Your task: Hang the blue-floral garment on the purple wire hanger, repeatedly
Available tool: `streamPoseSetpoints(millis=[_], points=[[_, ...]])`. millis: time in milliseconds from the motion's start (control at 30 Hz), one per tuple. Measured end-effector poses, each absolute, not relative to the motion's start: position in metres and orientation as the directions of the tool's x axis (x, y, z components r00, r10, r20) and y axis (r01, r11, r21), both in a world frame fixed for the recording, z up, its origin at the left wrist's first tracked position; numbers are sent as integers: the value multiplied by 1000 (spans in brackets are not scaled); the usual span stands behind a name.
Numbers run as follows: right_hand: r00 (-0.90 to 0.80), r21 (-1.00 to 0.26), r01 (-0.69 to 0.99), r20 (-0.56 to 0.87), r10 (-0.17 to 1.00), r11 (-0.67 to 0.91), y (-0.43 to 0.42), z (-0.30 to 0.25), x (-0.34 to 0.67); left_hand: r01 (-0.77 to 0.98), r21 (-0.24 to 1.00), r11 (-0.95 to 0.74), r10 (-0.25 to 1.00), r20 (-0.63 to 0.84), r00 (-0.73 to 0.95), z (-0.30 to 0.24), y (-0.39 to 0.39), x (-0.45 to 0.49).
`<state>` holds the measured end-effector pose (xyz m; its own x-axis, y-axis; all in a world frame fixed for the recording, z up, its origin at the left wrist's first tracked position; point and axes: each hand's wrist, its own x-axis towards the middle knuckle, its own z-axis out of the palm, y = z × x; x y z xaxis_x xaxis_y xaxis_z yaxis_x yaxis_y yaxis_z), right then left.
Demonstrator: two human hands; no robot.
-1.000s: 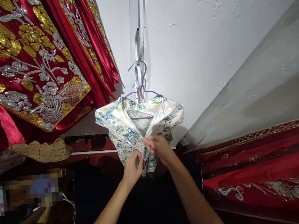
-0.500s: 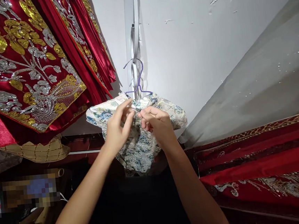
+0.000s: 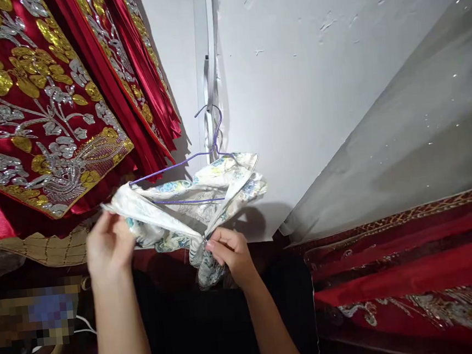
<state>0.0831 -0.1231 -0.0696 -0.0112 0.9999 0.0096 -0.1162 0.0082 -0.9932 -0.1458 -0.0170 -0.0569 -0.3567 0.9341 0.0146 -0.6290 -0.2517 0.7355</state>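
A white blouse [image 3: 165, 219] with a blue and green floral print hangs on a thin purple hanger [image 3: 169, 169]. The hanger's hook sits at a pale upright rail. On the left, my left hand [image 3: 112, 243] has its fingers closed on the blouse's shoulder and sleeve, drawing it outward. Between thumb and fingers, my right hand [image 3: 232, 251] pinches the front of the neckline at its lowest point. The neck opening gapes wide, and the hanger's upper arm and lower bar show through it. Part of the lower blouse is bunched and hidden in shadow.
Red garments with gold and silver sequins [image 3: 49, 116] hang at the left. A sheer grey sparkly cloth [image 3: 402, 146] slopes down at the right, above red embroidered fabric [image 3: 371, 264]. Behind the hanger stands a white wall [image 3: 286, 84] with the metal rail [image 3: 208, 47].
My left hand has moved left from the neckline to the shoulder and holds it. My right hand has come down, pulling the neckline toward me. The blouse has swung open and tilted.
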Motion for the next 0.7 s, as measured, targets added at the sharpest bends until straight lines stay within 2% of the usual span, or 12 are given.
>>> streamPoseSetpoints(millis=[67,100,167,267,333,400,467,567,700], points=[[-13,-984,-174,-33,999,-35,-139,-68,77,-774,633,13,934,-283,-216,-90,-26,-142],[-18,-982,-181,-56,998,-58,-145,-68,76,-797,600,67,915,-355,-190,-106,-31,-134],[-88,-981,-146,-112,990,-124,-151,-70,81,-789,598,141,902,-407,-147,-131,-40,-114],[-274,-974,21,-223,935,-226,-150,-79,96,-773,622,122,902,-394,-175,-146,-47,-85],[-311,-964,96,-266,912,-249,-146,-87,105,-770,632,87,918,-351,-184,-140,-51,-74],[-198,-970,74,-243,950,-233,-140,-94,110,-750,657,74,956,-262,-135,-127,-58,-66],[10,-987,-16,-157,988,-157,-133,-100,108,-709,701,71,991,-131,-30,-112,-69,-58],[303,-978,-210,-51,952,14,-124,-108,104,-608,789,93,981,31,189,-98,-89,-42],[547,-894,-439,-191,815,85,-120,-124,112,-418,906,64,924,104,368,-97,-110,-25]])
